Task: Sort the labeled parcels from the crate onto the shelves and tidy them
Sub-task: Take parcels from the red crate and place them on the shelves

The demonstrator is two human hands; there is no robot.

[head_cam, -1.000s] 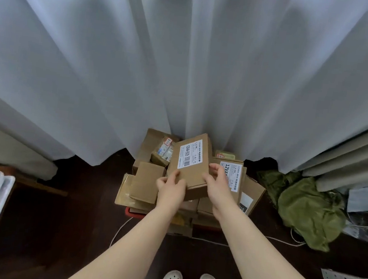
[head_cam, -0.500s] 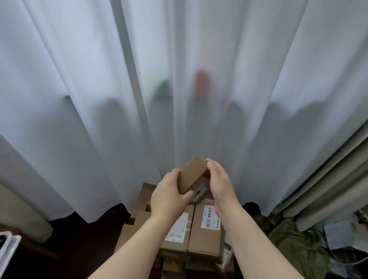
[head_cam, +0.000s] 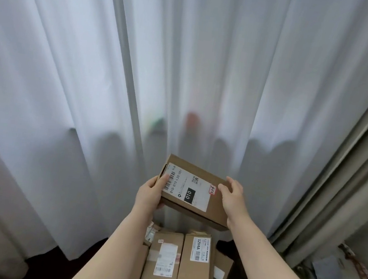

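The left hand (head_cam: 151,193) grips the left end of the cardboard parcel (head_cam: 195,194), thumb across the barcode label. The right hand (head_cam: 232,198) wraps the right end loosely, thumb tip on the top face. The parcel is held in mid-air at centre frame, tilted, label up, above the stacked parcels (head_cam: 163,259) at lower centre. Risk: the loose right-side hold may let the tilted parcel slip onto the stack. Both forearms extend forward toward the white curtain (head_cam: 70,79).
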